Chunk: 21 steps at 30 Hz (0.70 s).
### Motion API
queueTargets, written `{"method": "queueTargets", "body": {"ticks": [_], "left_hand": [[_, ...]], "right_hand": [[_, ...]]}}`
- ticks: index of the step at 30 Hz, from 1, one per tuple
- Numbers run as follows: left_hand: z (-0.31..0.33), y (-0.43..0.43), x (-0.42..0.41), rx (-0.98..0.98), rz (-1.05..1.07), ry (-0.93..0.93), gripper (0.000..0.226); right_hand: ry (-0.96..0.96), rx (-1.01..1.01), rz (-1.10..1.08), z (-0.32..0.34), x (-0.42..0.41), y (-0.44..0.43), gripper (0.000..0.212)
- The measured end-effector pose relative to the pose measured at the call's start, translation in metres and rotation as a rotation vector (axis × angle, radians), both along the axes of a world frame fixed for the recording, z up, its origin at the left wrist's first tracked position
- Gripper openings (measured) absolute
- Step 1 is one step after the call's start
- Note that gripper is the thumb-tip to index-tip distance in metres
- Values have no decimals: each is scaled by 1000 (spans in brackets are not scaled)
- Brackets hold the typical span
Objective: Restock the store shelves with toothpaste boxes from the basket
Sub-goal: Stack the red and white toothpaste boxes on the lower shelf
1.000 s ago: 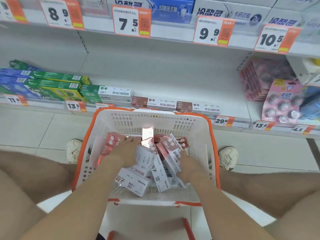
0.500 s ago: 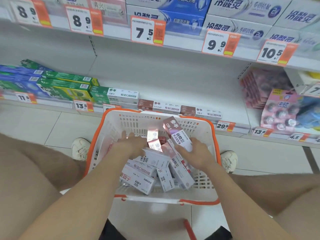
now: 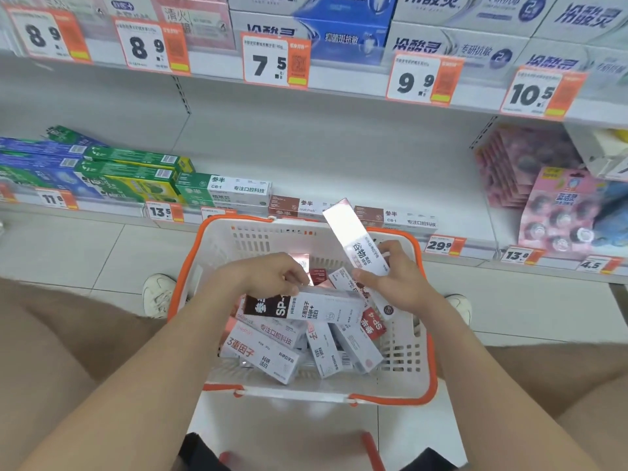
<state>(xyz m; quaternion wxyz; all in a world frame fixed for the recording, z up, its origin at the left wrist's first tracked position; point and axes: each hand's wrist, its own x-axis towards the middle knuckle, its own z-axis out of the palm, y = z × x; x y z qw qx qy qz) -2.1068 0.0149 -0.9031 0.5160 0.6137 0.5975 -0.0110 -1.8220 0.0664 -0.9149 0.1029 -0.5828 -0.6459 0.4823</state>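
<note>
**Both hands in the basket, a toothpaste box in each**

The fingers (image 3: pixel 390 249) and thumb of the right hand (image 3: pixel 404 283) are curled round the near end of a pink-and-white toothpaste box (image 3: pixel 353 239). The box is tilted up, and its far end points up and left, past the basket's far rim and in front of the lower shelf's edge. The left hand (image 3: pixel 265 275) is bent over and pinches the top edge of a brown-ended toothpaste box (image 3: pixel 306 309), which lies crosswise, left to right, over the pile. Its right end reaches to just below the right hand.

Below the two hands, loose toothpaste boxes (image 3: pixel 265 355) lie jumbled at all angles in the white basket (image 3: pixel 295 390) with an orange rim. The basket stands on the tiled floor (image 3: pixel 85 253) between two white shoes (image 3: pixel 158 294).

Just beyond the basket, the lower shelf (image 3: pixel 373 178) carries a row of brown-and-white boxes (image 3: pixel 397 219) lying flat at its front edge. To their left are green-and-white boxes (image 3: pixel 224 190). A 29.9 price tag (image 3: pixel 441 245) hangs on the edge to the right. Pink packs (image 3: pixel 557 212) fill the far right.
</note>
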Motion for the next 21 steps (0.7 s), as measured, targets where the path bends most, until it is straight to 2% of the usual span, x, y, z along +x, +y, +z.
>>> {"method": "queueTargets", "body": {"ticks": [4,9,10,12,14,16,18,21], "left_hand": [[-14,1,7,63,-32,95,23],[-12,12,14,79,22,15,17],[-10,15,15,99,29,9,19],[-7,23,17,135,52,0,24],[0,33,18,165,43,15,27],[7,46,20,191,11,21,29],[13,62,23,217,-12,28,31],[19,88,24,274,-21,72,29]], "right_hand": [[-19,63,-107,-12,-1,0,51],[30,300,-304,-18,-4,11,48],[-25,383,-276,-18,-4,17,53],[-252,620,-150,-21,-3,35,59],[-506,842,-61,-18,-2,59,54],[-678,973,-26,-13,0,84,48],[-790,1023,20,-18,6,111,46],[-851,897,138,-28,16,151,57]]}}
